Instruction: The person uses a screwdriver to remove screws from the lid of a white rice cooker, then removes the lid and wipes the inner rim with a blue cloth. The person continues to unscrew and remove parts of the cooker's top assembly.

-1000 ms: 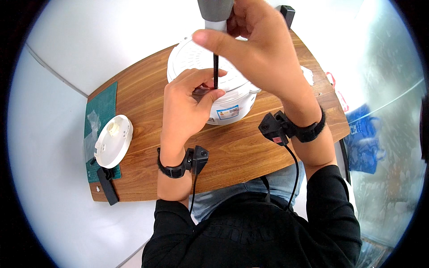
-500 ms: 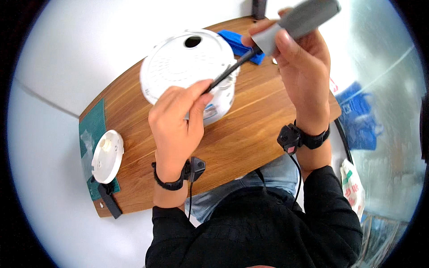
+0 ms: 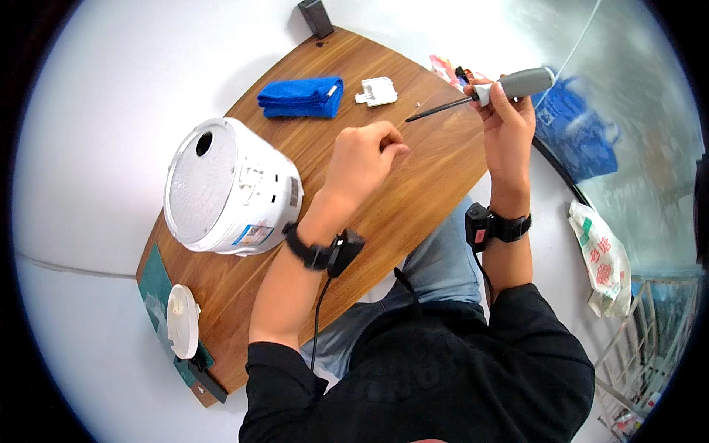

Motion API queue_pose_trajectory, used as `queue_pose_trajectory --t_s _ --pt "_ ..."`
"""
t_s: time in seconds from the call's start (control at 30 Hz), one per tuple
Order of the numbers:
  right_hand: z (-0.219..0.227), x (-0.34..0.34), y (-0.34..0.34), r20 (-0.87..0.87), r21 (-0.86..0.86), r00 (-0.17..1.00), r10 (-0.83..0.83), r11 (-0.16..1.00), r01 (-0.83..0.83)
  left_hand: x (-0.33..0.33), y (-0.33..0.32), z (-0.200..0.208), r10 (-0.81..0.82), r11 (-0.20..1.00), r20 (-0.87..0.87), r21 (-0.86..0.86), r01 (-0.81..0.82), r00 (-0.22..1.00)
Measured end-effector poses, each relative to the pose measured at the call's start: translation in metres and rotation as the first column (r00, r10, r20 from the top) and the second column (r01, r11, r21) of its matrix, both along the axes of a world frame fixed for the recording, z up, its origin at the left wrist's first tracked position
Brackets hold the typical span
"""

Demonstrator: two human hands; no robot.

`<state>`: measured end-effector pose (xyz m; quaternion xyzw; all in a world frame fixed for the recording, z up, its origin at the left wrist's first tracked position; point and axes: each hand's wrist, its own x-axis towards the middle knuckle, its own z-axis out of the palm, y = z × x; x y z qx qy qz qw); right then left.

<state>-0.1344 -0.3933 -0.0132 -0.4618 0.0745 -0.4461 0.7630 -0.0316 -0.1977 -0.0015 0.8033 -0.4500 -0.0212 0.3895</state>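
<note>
My right hand [image 3: 508, 129] is closed round a screwdriver [image 3: 526, 83] with a grey handle and a dark shaft. Its tip points left over the wooden table. My left hand [image 3: 358, 162] is a short way from that tip, its fingertips pinched together; whether something small sits between them is hidden. Left of my left hand stands a white round appliance [image 3: 273, 196], with a dark hole in its lid and small dark slots on its side. Beyond the hands lie a folded blue cloth [image 3: 301, 97] and a small white plastic piece [image 3: 378, 91].
A round white cover [image 3: 183, 323] and a black bar [image 3: 210, 384] lie on the green mat [image 3: 153, 284] at the table's left end. A black block [image 3: 317, 18] stands at the far corner. Right of the table are a blue bag [image 3: 576, 129] and a white bag [image 3: 600, 258].
My left hand has let go of the screwdriver's shaft and come away from it. The screwdriver is lower and tilts less. The view has turned, so the appliance appears farther left.
</note>
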Motion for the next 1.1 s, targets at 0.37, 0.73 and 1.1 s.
queue_pose_trajectory --t_s 0.37,0.73,1.1 --pt "-0.027 -0.03 -0.028 -0.093 0.021 0.991 -0.093 0.995 0.096 0.034 -0.088 -0.059 -0.081 0.906 0.238 0.423 -0.028 0.968" --pt "-0.035 -0.023 -0.021 -0.077 0.061 0.996 -0.044 0.997 0.049 0.031 -0.083 -0.068 -0.121 0.912 0.344 0.409 -0.033 0.931" --pt "-0.023 -0.002 0.023 -0.096 -0.072 0.982 0.165 0.982 -0.173 -0.06 0.121 0.071 -0.129 0.99 0.058 0.06 0.126 0.99"
